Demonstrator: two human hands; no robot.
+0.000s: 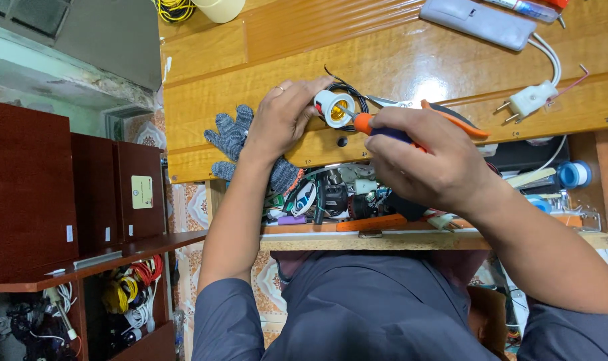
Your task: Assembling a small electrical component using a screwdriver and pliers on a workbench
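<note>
1. The wooden workbench (411,60) is carrying everything; a grey knit glove (234,134) is lying at its near edge, a grey power strip (478,23) is sitting at the far side, and a white two-pin plug (531,100) is lying well to the right; an open drawer (451,230) of small parts is showing just below the edge.
2. The left hand (284,117) is curling closed around the white lamp socket (333,107), pinning it on the bench near the front edge; the socket's brass-lined mouth is facing the camera, and black wires (354,90) are trailing off behind it.
3. The right hand (428,157) is wrapping shut around the orange-handled screwdriver (364,122); orange pliers (461,120) are lying just beyond its knuckles.
4. The screwdriver's long axis is running from lower right up to upper left; the socket is lying up-left of the right hand, just beyond the handle's front end; the tip seems to be meeting the socket's near rim, though the contact point is too small to tell; the left hand is the nearer one, being already on the socket.
</note>
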